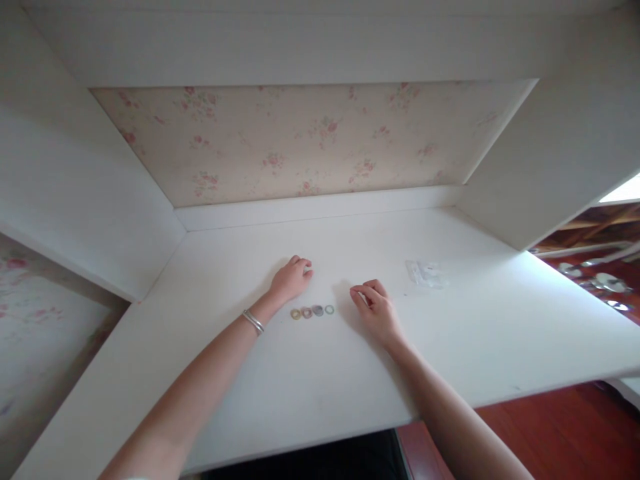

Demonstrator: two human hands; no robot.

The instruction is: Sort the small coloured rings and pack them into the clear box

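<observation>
My left hand rests on the white table with its fingers loosely curled in, just above a short row of small rings. From left to right the row shows a yellowish ring, a pinkish ring, a greyish disc or ring and a pale green ring. My right hand is to the right of the row, thumb and fingertips brought together in a pinch. Anything between those fingertips is too small to make out. Neither hand touches the row.
A clear plastic bag lies on the white table, right of my right hand, with a tiny speck near it. White panels rise at both sides, and a low ledge runs along the floral back wall. Red flooring shows beyond the front edge.
</observation>
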